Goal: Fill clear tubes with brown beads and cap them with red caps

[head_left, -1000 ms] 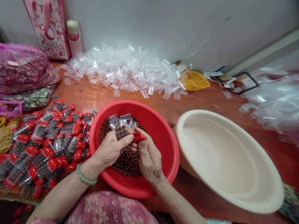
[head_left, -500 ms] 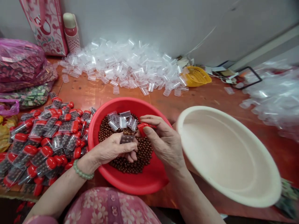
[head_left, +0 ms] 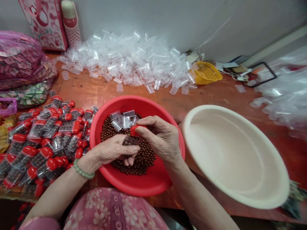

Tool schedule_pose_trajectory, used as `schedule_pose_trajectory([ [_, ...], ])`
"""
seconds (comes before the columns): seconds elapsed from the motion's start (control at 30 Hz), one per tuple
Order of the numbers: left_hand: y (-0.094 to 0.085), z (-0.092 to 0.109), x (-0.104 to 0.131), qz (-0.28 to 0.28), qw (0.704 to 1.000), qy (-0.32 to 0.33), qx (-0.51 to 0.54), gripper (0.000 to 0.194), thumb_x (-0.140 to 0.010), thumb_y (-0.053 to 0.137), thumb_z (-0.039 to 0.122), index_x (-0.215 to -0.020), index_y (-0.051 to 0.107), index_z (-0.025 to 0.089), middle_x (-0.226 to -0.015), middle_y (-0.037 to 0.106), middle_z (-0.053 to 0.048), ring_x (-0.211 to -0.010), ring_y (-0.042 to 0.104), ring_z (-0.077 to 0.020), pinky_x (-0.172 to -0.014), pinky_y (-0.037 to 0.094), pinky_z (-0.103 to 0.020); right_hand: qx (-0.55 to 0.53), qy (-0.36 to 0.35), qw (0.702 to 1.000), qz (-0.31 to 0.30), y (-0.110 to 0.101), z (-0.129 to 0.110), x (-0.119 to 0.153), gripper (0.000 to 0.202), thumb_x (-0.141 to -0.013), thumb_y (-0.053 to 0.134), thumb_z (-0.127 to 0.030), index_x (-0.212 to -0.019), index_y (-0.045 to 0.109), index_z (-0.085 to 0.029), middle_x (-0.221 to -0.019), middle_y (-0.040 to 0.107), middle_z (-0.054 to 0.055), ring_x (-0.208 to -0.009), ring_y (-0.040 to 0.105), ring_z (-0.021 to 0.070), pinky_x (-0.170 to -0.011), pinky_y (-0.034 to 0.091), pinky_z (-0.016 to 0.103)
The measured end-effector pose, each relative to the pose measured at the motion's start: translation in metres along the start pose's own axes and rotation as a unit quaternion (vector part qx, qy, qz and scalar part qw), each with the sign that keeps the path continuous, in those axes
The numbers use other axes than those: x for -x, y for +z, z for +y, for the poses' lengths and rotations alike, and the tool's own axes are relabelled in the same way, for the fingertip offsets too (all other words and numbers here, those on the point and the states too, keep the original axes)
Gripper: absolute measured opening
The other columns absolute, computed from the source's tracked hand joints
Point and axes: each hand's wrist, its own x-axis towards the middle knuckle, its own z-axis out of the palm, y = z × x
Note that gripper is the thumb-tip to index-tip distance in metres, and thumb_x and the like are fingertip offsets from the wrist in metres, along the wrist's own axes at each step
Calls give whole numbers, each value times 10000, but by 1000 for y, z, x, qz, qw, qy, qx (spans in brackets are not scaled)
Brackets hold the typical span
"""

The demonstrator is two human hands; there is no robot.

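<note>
Left hand (head_left: 111, 151) and right hand (head_left: 161, 137) work close together above a red plastic basin (head_left: 153, 182). Between thumb and fingers, the left hand grips a small clear case (head_left: 130, 141) filled with dark brown balls, held over the middle of the basin. Pinched in the right hand's thumb and fingers is a glossy red cap (head_left: 136, 129), just above the upper end of the case; whether the two touch is hard to tell.

Beneath the hands, loose brown beads (head_left: 141, 169) cover part of the basin's floor, with several clear sleeves (head_left: 126, 121) lying on them toward the far side. A green beaded bracelet (head_left: 82, 172) circles the left wrist, and a pink floral garment (head_left: 103, 207) shows at the bottom edge.

Left of the basin is a heap of filled, red-capped cases (head_left: 50, 140). To the right stands a large cream basin (head_left: 240, 159). All this rests on a reddish-brown wooden table (head_left: 79, 91).

Farther back, a broad pile of clear plastic cases (head_left: 124, 64) lies along a grey wall (head_left: 155, 16), with a yellow basket (head_left: 207, 73) at its right end. At the far left are a purple plastic bag (head_left: 19, 57) of small packets, a pink patterned bag (head_left: 48, 25) and a flask (head_left: 70, 24).
</note>
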Motion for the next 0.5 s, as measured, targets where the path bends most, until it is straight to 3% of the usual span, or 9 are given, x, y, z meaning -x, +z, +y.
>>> schedule_pose_trajectory([
  [0.3, 1, 4, 0, 1, 1000, -17, 25, 404, -737, 748, 473, -665, 544, 132, -546, 538, 21, -449, 492, -50, -427, 351, -174, 12, -4, 1000, 5, 3, 1, -1, 190, -751, 761, -378, -799, 672, -216, -726, 683, -5, -647, 631, 134, -631, 531, 280],
  [0.5, -1, 2, -1, -4, 999, -22, 27, 404, -734, 745, 475, -665, 551, 127, -546, 528, 15, -459, 496, -58, -438, 362, -185, 38, 5, 999, -32, -2, 2, 0, 168, -751, 760, -356, -786, 683, -211, -703, 680, -9, -628, 620, 130, -604, 524, 267],
])
